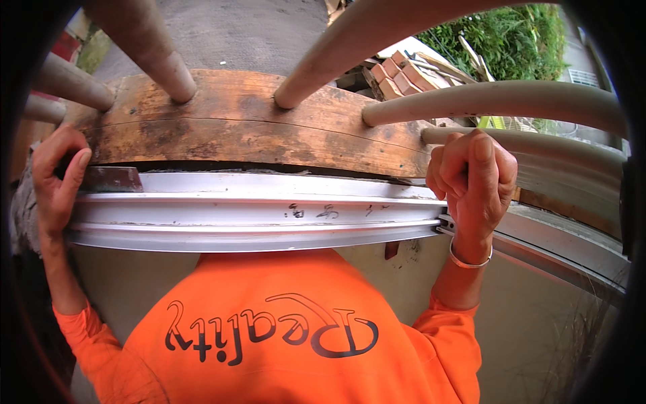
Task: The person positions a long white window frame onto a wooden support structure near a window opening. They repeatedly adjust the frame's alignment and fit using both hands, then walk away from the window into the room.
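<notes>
My left hand [60, 177] is curled at the left end of a white metal window-frame sill [242, 214], its thumb and forefinger bent toward each other. Just right of that thumb, a dark reddish block [113, 179] lies along the sill's outer side. Over the right end of the sill, my right hand [474, 174] is closed into a fist with the thumb uppermost and a bracelet [469, 262] at its wrist. Whether either palm encloses anything is hidden. Beyond the sill runs a stained wooden beam [242, 136], and dark marks show on the sill's inner face.
Several round bars [323, 50] rise from the beam. A side frame member [555, 247] meets the sill near my right wrist. Outside and below are stacked bricks [401, 76], timber scraps, green shrubs [509, 40] and grey ground [247, 30]. Tan wall [530, 323] lies on my side.
</notes>
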Tool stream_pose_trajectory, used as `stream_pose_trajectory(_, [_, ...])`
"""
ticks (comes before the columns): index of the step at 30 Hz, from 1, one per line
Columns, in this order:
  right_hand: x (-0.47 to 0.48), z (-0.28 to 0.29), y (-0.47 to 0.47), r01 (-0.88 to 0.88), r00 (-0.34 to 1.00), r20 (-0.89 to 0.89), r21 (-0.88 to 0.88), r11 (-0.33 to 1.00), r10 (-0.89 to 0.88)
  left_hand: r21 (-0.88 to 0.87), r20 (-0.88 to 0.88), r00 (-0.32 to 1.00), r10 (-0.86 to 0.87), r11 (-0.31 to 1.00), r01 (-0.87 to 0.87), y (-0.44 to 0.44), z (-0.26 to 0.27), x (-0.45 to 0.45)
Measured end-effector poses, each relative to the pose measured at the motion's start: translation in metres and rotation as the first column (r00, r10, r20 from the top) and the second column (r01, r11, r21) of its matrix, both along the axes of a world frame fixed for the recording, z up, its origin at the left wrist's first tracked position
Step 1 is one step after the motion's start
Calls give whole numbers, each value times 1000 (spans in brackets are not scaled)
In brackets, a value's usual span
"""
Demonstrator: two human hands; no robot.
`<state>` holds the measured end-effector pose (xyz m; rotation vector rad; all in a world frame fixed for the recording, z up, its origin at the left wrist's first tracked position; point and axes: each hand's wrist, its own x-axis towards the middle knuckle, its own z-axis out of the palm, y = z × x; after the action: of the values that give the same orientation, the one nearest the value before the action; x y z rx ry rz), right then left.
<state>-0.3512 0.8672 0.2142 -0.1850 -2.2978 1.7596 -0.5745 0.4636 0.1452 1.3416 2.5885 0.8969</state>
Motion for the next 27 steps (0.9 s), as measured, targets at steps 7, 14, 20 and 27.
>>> stream_pose_trajectory(7, [17,-1,23,-111,942,291,738,666,-165,6,-39,998,54,999,-54,-13,-15,-3])
stream_pose_trajectory(14, [45,0,13,398,917,-150,335,854,-369,0,-5,999,52,999,-52,-24,-24,-8])
stream_pose_trajectory(20, [49,7,11,242,949,-226,75,967,-219,38,23,997,71,997,-72,-31,-35,-13])
stream_pose_trajectory(27, [46,7,12,114,977,-198,159,981,-82,-29,60,995,78,997,-77,-31,-32,-14])
